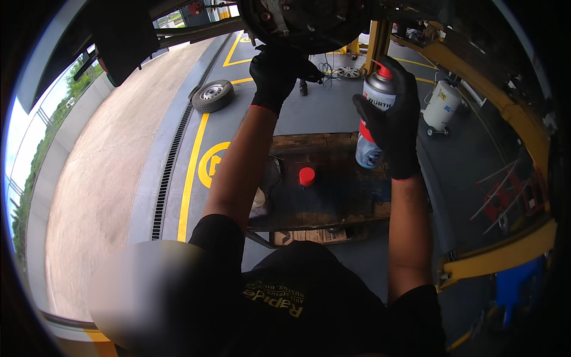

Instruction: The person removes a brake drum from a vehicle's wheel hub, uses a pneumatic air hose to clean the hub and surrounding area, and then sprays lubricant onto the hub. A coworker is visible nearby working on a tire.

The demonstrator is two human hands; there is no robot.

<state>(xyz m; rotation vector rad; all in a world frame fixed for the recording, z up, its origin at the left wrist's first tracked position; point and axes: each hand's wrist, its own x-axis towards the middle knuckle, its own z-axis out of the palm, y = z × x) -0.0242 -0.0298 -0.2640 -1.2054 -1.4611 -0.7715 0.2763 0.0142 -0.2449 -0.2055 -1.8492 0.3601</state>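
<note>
My right hand [392,122], in a black glove, is closed round an upright aerosol spray can [367,153]. The can has a grey top, a red nozzle and a red and blue body; the index finger reaches up by the nozzle. My left hand [275,77], also gloved, is raised to the lower rim of a dark round brake assembly [306,27] overhead. Its thumb stretches out to the right, and the other fingers partly blend into the dark metal. Below both hands a red cap [306,177] rests on a worn, dark workbench [321,205].
A pale bottle [259,201] stands at the bench's left edge. A wheel [213,96] lies on the floor at left, near a drain grate [169,172]. At right are a white wheeled tank [441,107] and yellow lift arms [499,256]. Vehicle parts hang overhead.
</note>
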